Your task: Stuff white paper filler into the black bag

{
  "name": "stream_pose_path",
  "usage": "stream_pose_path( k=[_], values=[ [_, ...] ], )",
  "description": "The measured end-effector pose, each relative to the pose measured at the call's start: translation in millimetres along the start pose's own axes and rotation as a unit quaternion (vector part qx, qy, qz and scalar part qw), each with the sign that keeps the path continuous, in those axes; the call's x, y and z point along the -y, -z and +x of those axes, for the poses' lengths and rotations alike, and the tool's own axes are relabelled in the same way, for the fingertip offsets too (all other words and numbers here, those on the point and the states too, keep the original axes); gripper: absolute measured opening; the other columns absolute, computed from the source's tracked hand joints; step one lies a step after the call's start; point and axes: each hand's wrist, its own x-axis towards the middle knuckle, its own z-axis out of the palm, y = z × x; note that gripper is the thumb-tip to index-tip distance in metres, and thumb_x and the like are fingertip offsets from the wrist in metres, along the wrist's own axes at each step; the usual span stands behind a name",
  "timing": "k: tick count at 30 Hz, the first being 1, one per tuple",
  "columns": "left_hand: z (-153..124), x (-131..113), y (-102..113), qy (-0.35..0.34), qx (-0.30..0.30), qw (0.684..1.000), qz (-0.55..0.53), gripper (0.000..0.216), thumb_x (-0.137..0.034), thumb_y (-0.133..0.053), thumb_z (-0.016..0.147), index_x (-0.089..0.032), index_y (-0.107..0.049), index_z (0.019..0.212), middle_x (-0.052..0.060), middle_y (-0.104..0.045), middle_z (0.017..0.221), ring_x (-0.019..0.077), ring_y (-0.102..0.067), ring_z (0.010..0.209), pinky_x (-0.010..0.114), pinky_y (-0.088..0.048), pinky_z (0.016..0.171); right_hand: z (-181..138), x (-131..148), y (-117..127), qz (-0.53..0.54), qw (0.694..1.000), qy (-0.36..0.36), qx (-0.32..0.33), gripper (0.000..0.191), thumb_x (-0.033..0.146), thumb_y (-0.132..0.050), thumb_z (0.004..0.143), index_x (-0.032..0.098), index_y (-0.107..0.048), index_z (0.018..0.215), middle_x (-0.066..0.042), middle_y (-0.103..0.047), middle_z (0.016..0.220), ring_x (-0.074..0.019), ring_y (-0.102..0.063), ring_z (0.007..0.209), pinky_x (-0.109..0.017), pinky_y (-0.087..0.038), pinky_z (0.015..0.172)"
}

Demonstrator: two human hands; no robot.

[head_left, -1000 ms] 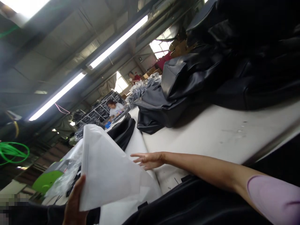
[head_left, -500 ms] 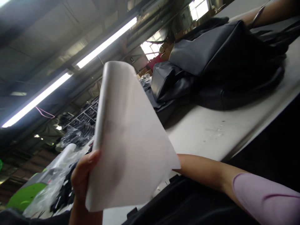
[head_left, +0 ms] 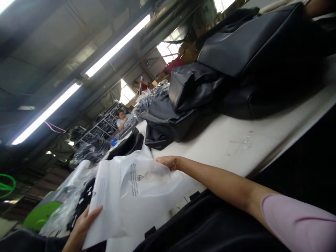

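Note:
A translucent white plastic bag (head_left: 136, 196) with small black print and a triangle mark lies spread low over the white table (head_left: 236, 143), between both my hands. My left hand (head_left: 82, 224) grips its near left edge, thumb on top. My right hand (head_left: 169, 162) pinches the bag's far edge, fingers curled on the plastic. A black leather piece (head_left: 210, 227) lies under my right forearm at the table's near edge.
Black leather bags (head_left: 236, 73) are heaped along the far side of the table, with more dark pieces (head_left: 126, 145) beyond. Clear-wrapped dark items (head_left: 70, 206) lie to the left by a green object (head_left: 39, 215). A seated person (head_left: 121, 120) works far back.
The bag, held upright in my left hand half a second ago, has come down flat over the table. My right hand has taken hold of its far edge.

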Motion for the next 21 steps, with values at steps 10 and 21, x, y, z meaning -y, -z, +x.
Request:
stream_pose_path(
  k=[10, 21],
  values=[
    [60.5, 87.4, -6.1, 0.015, -0.080, 0.914, 0.398, 0.040, -0.017, -0.061, 0.075, -0.008, -0.054, 0.113, 0.020, -0.071, 0.106, 0.0349, -0.069, 0.100, 0.041, -0.054, 0.089, 28.1, -18.3, 18.6, -0.041, 0.968, 0.017, -0.247, 0.025, 0.032, -0.061, 0.103, 0.011, -0.061, 0.091, 0.001, -0.060, 0.077, -0.0097, -0.058, 0.062, -0.021, -0.052, 0.057],
    [71.1, 113.3, -86.4, 0.014, -0.010, 0.906, 0.423, 0.064, -0.049, -0.055, 0.096, 0.000, -0.046, 0.136, 0.029, -0.058, 0.132, 0.0380, -0.055, 0.129, 0.046, -0.044, 0.108, 18.8, -24.9, -5.3, -0.337, 0.901, 0.063, -0.264, 0.022, 0.034, -0.070, 0.094, 0.014, -0.062, 0.096, -0.002, -0.063, 0.086, -0.0143, -0.058, 0.073, -0.026, -0.048, 0.069]
  ],
)
